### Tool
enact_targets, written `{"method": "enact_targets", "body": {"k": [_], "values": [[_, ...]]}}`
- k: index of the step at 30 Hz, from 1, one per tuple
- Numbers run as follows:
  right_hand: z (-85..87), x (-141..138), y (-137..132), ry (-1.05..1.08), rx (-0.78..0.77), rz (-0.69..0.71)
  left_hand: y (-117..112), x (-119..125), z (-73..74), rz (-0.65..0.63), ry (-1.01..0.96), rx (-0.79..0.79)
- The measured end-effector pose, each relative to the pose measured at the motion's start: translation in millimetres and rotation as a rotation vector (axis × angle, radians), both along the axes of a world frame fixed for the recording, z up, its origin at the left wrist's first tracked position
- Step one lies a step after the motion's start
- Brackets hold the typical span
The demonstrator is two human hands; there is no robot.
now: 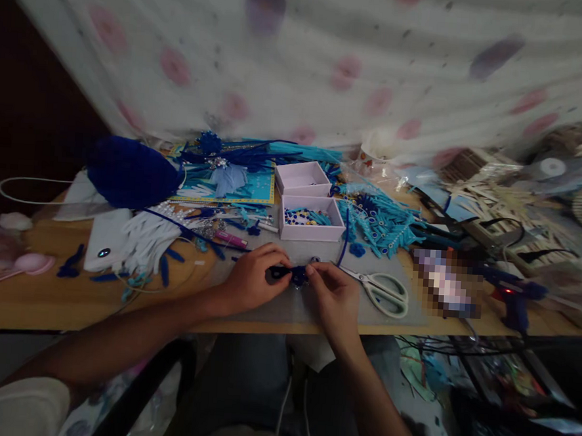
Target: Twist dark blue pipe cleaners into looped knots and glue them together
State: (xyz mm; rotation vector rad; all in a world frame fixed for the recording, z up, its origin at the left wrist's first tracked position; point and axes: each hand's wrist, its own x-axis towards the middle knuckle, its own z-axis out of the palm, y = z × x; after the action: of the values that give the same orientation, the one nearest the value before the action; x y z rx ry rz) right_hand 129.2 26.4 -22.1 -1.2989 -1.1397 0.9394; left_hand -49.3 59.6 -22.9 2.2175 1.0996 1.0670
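At the table's front edge, both hands close around a small dark blue fuzzy piece (298, 276), apparently of chenille stem. My left hand (258, 276) curls its fingers round a black part (278, 272) at the piece's left side; what that part is, I cannot make out. Thumb and fingertips of my right hand (334, 293) pinch the blue piece from the right. Beside my right hand lie scissors (387, 295) with pale handles, blades towards the hand. A pink-purple lighter (230, 239) lies behind my left hand.
Behind the hands stand a white box (312, 232) of beads and its second half (303, 178). Turquoise stems (386, 227) are heaped to the right. A glue gun (515, 297) with a red light lies far right, near a blurred-out phone-like object (447, 283). White stems (146, 239) lie left.
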Motion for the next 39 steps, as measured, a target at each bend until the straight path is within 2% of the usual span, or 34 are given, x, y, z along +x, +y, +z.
{"method": "enact_targets", "body": {"k": [7, 12, 14, 16, 19, 21, 29, 36, 39], "values": [[-2.4, 1, 4, 0.043, -0.048, 0.007, 0, 1, -1.0, -0.002, 0.017, -0.001], [-2.2, 5, 7, 0.074, -0.058, 0.016, -2, 0, 10.7, -0.068, -0.010, -0.050], [-0.2, 8, 9, 0.092, -0.056, 0.030, 1, -1, 17.6, -0.111, -0.045, -0.164], [2.5, 11, 10, 0.093, -0.049, 0.050, 7, -3, 23.2, -0.151, -0.086, -0.346], [6.3, 15, 13, 0.089, -0.038, 0.083, 17, -6, 27.9, -0.232, -0.131, -0.629], [7.8, 15, 15, 0.094, -0.036, 0.098, 22, -6, 29.5, -0.260, -0.160, -0.742], [14.6, 11, 16, 0.110, -0.110, 0.113, 21, -1, 36.4, -0.133, -0.251, -0.964], [17.6, 11, 17, 0.069, -0.094, 0.111, 16, 1, 33.5, -0.160, -0.407, -1.160], [19.7, 8, 15, 0.173, -0.141, 0.137, 12, 3, 33.3, -0.181, -0.464, -1.188]]}}
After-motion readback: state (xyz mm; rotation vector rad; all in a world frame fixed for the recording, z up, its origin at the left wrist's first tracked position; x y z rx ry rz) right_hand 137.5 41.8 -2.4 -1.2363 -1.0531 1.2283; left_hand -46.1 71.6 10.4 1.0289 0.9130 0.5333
